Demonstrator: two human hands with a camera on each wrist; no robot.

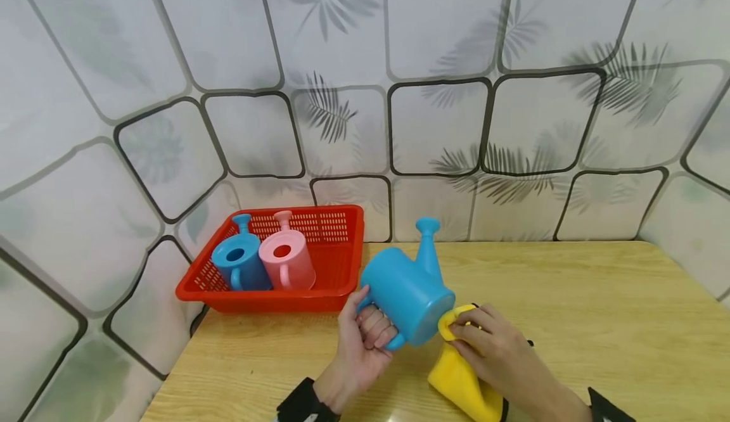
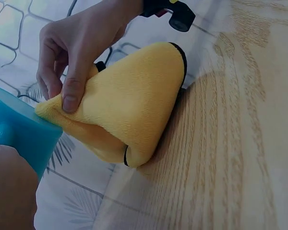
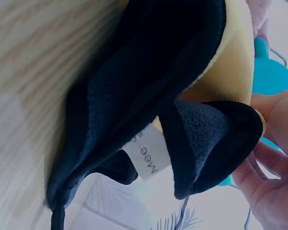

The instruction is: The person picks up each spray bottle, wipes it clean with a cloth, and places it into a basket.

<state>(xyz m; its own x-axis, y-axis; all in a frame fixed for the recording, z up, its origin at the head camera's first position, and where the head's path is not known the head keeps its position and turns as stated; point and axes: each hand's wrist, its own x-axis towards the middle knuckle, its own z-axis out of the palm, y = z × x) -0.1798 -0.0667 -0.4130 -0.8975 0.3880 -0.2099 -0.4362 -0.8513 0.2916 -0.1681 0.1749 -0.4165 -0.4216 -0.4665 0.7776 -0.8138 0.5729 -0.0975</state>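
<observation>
A blue toy watering can (image 1: 402, 292) is tilted above the table, its base turned toward the right. My left hand (image 1: 365, 343) grips it by the handle, fingers curled round. At the can's base, my right hand (image 1: 496, 349) pinches a yellow cloth (image 1: 464, 384) whose bunched edge touches the rim of the base. In the left wrist view the cloth (image 2: 129, 96) hangs in folds from the right thumb and fingers. The right wrist view shows the cloth's dark grey underside (image 3: 158, 72) and a white label (image 3: 148, 152).
A red plastic basket (image 1: 336, 298) stands at the back left of the wooden table (image 1: 570, 308). Inside it are another blue watering can (image 1: 251, 263) and a pink one (image 1: 296, 260). Behind the table hangs a patterned white sheet (image 1: 433, 130).
</observation>
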